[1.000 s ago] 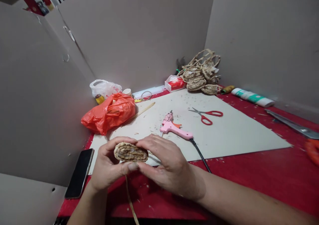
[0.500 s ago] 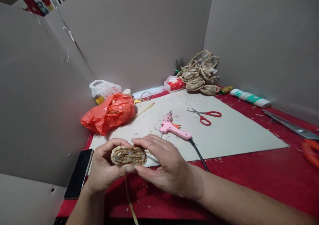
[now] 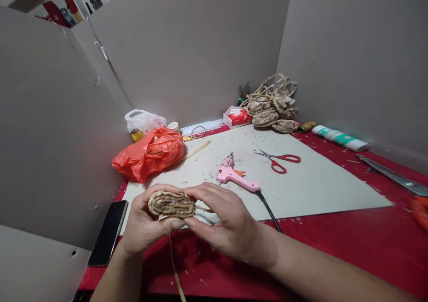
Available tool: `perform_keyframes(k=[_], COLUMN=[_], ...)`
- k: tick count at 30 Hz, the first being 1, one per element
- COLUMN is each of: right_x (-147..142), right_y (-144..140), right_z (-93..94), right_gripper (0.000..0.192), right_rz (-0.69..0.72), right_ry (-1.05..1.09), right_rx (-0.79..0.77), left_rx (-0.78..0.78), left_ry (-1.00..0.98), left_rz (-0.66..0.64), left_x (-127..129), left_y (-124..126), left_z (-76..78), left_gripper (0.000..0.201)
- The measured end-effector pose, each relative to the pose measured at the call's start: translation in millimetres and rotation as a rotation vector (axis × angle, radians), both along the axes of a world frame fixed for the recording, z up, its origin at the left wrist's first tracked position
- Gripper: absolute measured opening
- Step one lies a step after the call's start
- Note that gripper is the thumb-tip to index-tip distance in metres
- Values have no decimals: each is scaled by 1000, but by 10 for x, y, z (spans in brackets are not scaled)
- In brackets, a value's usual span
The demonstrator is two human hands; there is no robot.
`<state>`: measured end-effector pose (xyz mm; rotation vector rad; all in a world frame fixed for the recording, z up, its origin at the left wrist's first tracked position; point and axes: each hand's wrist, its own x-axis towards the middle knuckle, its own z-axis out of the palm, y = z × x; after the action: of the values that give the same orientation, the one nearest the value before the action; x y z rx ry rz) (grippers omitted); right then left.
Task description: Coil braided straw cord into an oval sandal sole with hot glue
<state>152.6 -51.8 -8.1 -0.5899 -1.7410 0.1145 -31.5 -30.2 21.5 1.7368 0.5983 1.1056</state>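
Between both hands is a small oval coil of braided straw cord (image 3: 172, 204), its layered face turned toward me. My left hand (image 3: 142, 224) wraps round its left side, thumb along the lower edge and fingers over the top. My right hand (image 3: 227, 219) grips the right end, fingers above and thumb below. A loose straw strand (image 3: 175, 266) hangs from under the coil toward the table's front edge. Another short cord end sticks out to the right, partly behind my right fingers. Beyond the hands lies a pink glue gun (image 3: 238, 178) on the pale board.
Red-handled scissors (image 3: 279, 159) lie on the pale board (image 3: 321, 177). At left are a red plastic bag (image 3: 150, 152) and a phone (image 3: 107, 233). Several straw coils (image 3: 267, 108) are heaped at the back. Large shears (image 3: 394, 175) lie at right. Grey panels (image 3: 200, 43) enclose the table.
The view has shifted slightly, so the background sits a little lower and further right. Both hands keep hold of the straw coil; my right fingertips have shifted slightly right along its top.
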Motion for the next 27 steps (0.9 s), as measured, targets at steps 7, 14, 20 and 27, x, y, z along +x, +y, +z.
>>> perform_keyframes(k=[7,14,20,27], right_x=[1,24,49,79], right_y=[-3,38,48,31], right_z=[-9,-28,19,52], right_gripper=[42,31,15,15], right_rz=[-6,-46,8,83], right_ry=[-35,3,-80,-94], right_rx=[-26,23,-46,-151], left_rx=[98,140,193,186], left_ry=[12,39,35,13], left_rz=[140,185,195,239], left_x=[-23,-87,-90,-84], left_y=[-4,3,-9,-18], left_z=[-7,-26,-43,-66], left_gripper=[34,33,32,33])
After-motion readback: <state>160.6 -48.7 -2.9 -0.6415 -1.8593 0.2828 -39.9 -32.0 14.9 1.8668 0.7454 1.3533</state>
